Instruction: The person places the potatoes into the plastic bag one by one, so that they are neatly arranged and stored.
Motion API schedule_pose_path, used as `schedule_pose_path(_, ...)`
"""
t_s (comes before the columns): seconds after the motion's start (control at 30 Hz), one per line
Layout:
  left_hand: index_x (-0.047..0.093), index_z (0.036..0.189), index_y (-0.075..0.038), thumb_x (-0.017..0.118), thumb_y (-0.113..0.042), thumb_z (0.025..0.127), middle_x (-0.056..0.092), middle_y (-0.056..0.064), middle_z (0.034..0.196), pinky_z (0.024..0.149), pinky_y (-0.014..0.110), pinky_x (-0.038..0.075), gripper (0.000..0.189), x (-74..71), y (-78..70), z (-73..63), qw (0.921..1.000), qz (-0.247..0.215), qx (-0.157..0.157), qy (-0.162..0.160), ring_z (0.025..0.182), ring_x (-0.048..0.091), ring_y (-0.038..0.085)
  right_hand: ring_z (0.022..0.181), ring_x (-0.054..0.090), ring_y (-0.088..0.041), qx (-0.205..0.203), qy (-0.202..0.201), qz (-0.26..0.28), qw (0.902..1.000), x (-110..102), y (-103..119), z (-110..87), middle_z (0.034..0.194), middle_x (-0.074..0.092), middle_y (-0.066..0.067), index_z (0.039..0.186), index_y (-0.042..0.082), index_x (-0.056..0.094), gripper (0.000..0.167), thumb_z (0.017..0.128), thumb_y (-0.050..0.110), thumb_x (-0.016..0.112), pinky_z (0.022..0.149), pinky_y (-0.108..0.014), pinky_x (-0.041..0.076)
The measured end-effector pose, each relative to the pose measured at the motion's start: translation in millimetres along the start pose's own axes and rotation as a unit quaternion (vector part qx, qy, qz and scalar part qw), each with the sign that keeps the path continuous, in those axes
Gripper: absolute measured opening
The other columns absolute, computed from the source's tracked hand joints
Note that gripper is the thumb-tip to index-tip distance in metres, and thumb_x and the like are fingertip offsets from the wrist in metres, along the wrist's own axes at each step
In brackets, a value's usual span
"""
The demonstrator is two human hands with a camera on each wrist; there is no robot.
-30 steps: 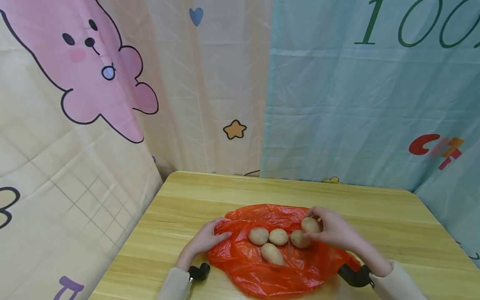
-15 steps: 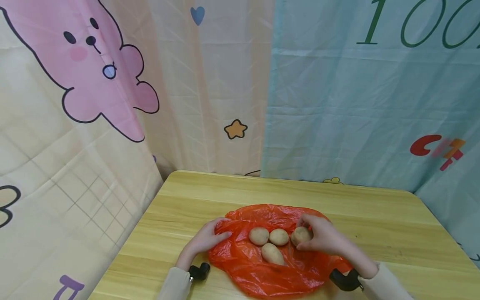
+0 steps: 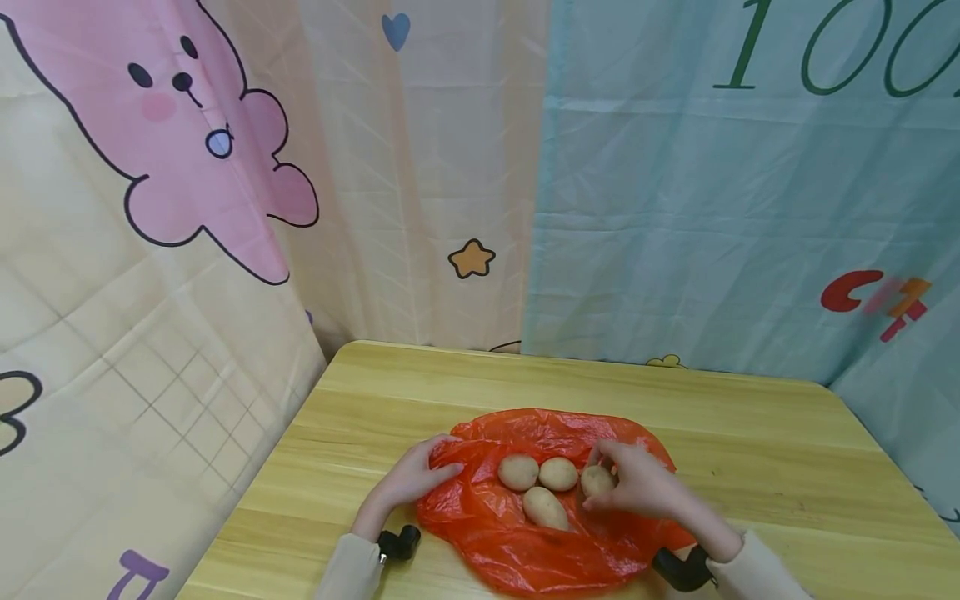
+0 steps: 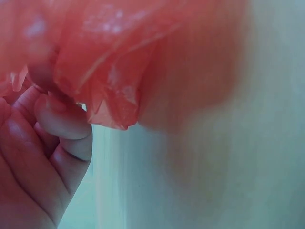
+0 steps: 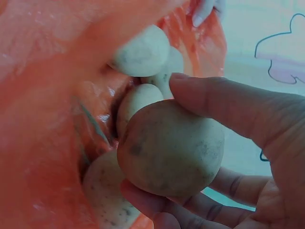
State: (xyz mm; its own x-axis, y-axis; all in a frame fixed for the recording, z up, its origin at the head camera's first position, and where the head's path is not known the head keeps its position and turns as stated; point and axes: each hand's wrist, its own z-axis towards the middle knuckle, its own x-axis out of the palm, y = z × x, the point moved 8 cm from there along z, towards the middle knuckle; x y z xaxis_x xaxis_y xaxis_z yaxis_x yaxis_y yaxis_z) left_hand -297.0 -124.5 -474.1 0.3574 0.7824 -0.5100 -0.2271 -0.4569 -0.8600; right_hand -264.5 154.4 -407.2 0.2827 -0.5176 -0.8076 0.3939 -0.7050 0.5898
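Note:
My right hand (image 3: 637, 481) holds a potato (image 5: 171, 148) between thumb and fingers, above the right part of a spread red plastic bag (image 3: 525, 558). Another potato (image 5: 107, 191) lies below the held one in the right wrist view; from the head it is hidden behind it. Three more rest on the bag: one on the left (image 3: 517, 472), a middle potato (image 3: 558, 474), and a front potato (image 3: 545, 507). At the bag's left edge my left hand (image 3: 416, 473) grips the crumpled plastic, fingers curled at its rim (image 4: 112, 112).
A light wood table (image 3: 390, 392) bears the bag. Printed curtains (image 3: 420, 183) hang behind it and along the left side. Black curved pieces sit at both wrists, the left one (image 3: 399, 543) low beside the bag.
My right hand has moved left and slightly down with the potato, which now covers the rightmost potato in the head view. The left hand stays at the bag's edge.

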Motion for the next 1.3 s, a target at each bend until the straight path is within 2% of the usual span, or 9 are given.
schedule_pose_path(0.27, 0.053, 0.129, -0.011, 0.061, -0.030, 0.094, 0.059, -0.001, 0.114, 0.084, 0.035, 0.048, 0.040, 1.2, -0.8, 0.1, 0.9999, -0.009, -0.003, 0.004, 0.092, 0.057, 0.015, 0.063, 0.048, -0.010, 0.023, -0.004, -0.002, 0.9997, 7.8, -5.0, -2.1, 0.076, 0.055, 0.006, 0.090, 0.012, 0.056, 0.041, 0.071, 0.036, 0.083, 0.053, -0.026, 0.042)
schedule_pose_path(0.43, 0.053, 0.130, -0.011, 0.061, -0.030, 0.094, 0.059, 0.000, 0.115, 0.085, 0.035, 0.047, 0.042, 1.2, -0.9, 0.0, 1.0000, -0.007, -0.005, 0.004, 0.093, 0.057, 0.015, 0.058, 0.046, -0.010, 0.036, 0.004, 0.007, 0.9993, 14.6, -9.4, -3.4, 0.068, 0.052, 0.005, 0.089, 0.010, 0.055, 0.040, 0.073, 0.037, 0.081, 0.050, -0.025, 0.038)
schedule_pose_path(0.6, 0.053, 0.130, -0.012, 0.061, -0.029, 0.094, 0.059, -0.001, 0.115, 0.086, 0.036, 0.047, 0.041, 1.6, -0.7, 0.3, 0.9999, -0.010, -0.005, 0.005, 0.093, 0.057, 0.015, 0.058, 0.045, -0.012, 0.052, 0.009, 0.019, 0.9984, 20.6, -14.5, -5.6, 0.067, 0.049, 0.003, 0.088, 0.009, 0.053, 0.041, 0.074, 0.037, 0.080, 0.049, -0.025, 0.036)
schedule_pose_path(0.9, 0.052, 0.132, -0.011, 0.061, -0.030, 0.094, 0.058, 0.001, 0.117, 0.087, 0.038, 0.047, 0.043, 1.2, -0.3, 0.6, 0.9999, -0.010, -0.008, 0.005, 0.094, 0.057, 0.015, 0.055, 0.041, -0.010, 0.049, -0.003, 0.013, 0.9987, 25.1, -14.8, -8.0, 0.065, 0.046, 0.003, 0.089, 0.009, 0.052, 0.041, 0.076, 0.037, 0.078, 0.048, -0.023, 0.033)
schedule_pose_path(1.1, 0.052, 0.131, -0.011, 0.061, -0.029, 0.094, 0.059, 0.000, 0.116, 0.087, 0.037, 0.047, 0.042, 0.9, -1.3, 0.0, 0.9999, -0.010, -0.002, 0.003, 0.094, 0.057, 0.015, 0.054, 0.041, -0.010, 0.045, -0.004, 0.016, 0.9989, 28.9, -12.2, -10.0, 0.066, 0.046, 0.002, 0.090, 0.008, 0.051, 0.038, 0.078, 0.031, 0.078, 0.048, -0.024, 0.035)
schedule_pose_path(1.3, 0.052, 0.131, -0.011, 0.060, -0.029, 0.094, 0.059, 0.000, 0.116, 0.086, 0.036, 0.048, 0.042, 1.1, -0.9, 0.0, 0.9999, -0.012, -0.003, 0.006, 0.093, 0.057, 0.015, 0.053, 0.039, -0.008, 0.046, -0.016, 0.020, 0.9986, 31.4, -11.5, -11.9, 0.063, 0.044, 0.003, 0.084, 0.009, 0.049, 0.039, 0.076, 0.032, 0.079, 0.047, -0.023, 0.033)
